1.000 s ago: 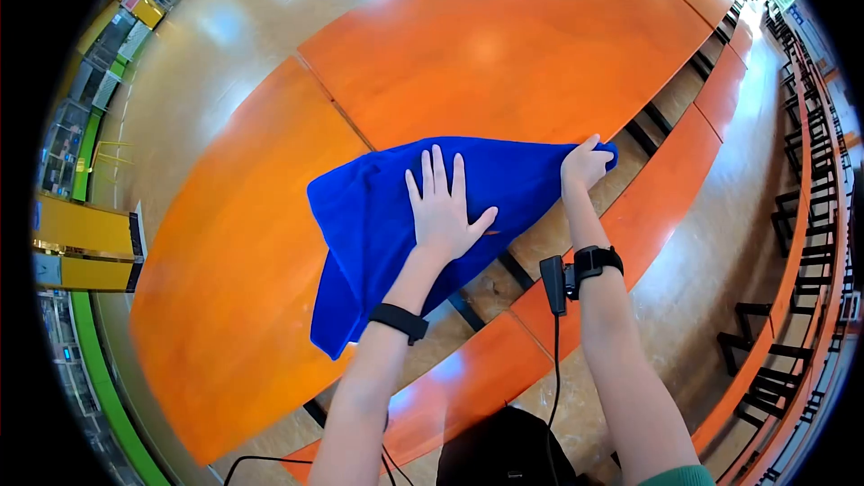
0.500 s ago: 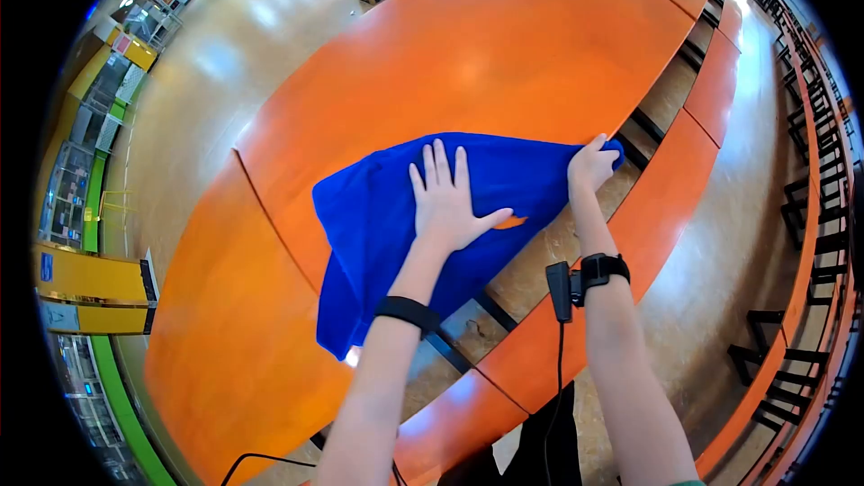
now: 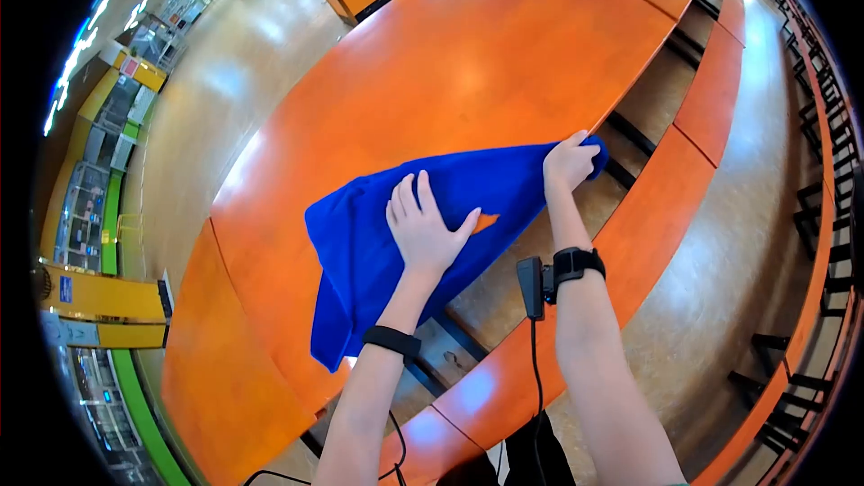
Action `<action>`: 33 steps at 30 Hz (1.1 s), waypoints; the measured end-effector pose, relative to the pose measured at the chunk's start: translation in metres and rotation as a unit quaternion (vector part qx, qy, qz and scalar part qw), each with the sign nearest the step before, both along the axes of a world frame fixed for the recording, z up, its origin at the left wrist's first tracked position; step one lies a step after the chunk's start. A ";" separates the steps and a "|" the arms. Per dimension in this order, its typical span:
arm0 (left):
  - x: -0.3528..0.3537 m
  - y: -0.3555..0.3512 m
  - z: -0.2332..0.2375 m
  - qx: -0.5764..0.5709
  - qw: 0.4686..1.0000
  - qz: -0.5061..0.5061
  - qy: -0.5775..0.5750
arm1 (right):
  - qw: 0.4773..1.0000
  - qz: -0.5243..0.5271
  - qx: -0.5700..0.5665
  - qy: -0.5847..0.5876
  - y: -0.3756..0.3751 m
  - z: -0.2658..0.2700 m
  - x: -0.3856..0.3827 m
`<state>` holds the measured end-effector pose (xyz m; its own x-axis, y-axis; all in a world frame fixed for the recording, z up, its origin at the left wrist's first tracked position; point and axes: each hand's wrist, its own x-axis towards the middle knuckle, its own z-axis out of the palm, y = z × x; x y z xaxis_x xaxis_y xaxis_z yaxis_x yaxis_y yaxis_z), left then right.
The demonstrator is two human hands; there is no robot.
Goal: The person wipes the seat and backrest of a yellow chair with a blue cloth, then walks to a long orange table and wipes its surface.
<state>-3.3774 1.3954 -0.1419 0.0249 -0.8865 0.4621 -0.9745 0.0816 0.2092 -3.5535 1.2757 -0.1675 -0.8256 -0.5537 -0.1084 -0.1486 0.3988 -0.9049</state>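
A blue cloth (image 3: 355, 247) lies spread in folds over the near edge of a long orange table (image 3: 459, 72), part of it hanging past that edge. My left hand (image 3: 423, 234) rests on the middle of the cloth, fingers spread and thumb pointing right. Beside the thumb a small orange patch (image 3: 486, 223) shows within the blue. At the cloth's right end, my right hand (image 3: 569, 165) has its fingers wrapped round a bunched corner, right at the table's edge.
An orange bench (image 3: 652, 202) runs along the table's near side, with dark metal supports (image 3: 632, 133) across the gap. A black device with a cable (image 3: 531, 288) is strapped at my right wrist. Another row of benches (image 3: 810, 261) stands right; counters (image 3: 85, 207) line the left.
Both hands and the cloth have shifted slightly left in the view. My left hand's fingers have bent a little and sit lower on the cloth. The right hand keeps its grip.
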 end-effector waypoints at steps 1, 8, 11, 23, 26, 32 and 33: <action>-0.009 0.000 -0.006 -0.001 1.000 0.012 0.006 | 1.000 -0.001 0.011 0.000 -0.004 0.003 -0.005; -0.058 -0.012 -0.013 0.123 0.989 0.062 -0.062 | 0.999 0.008 0.049 0.009 -0.034 0.011 -0.034; -0.071 -0.024 -0.012 0.113 0.990 0.057 -0.057 | 0.998 0.007 0.065 0.019 -0.047 0.010 -0.045; -0.071 -0.026 -0.013 0.123 0.988 0.064 -0.061 | 0.795 0.325 -0.112 -0.500 0.000 -0.021 -0.094; -0.072 -0.028 -0.014 0.126 0.988 0.066 -0.058 | 0.811 0.284 -0.136 -0.493 -0.003 -0.028 -0.074; -0.071 -0.066 -0.015 0.147 0.980 0.114 -0.069 | 0.889 0.124 -0.236 -0.372 -0.031 -0.038 -0.054; -0.069 -0.074 -0.014 0.149 0.979 0.116 -0.071 | 0.936 0.108 -0.168 -0.288 -0.037 -0.033 -0.049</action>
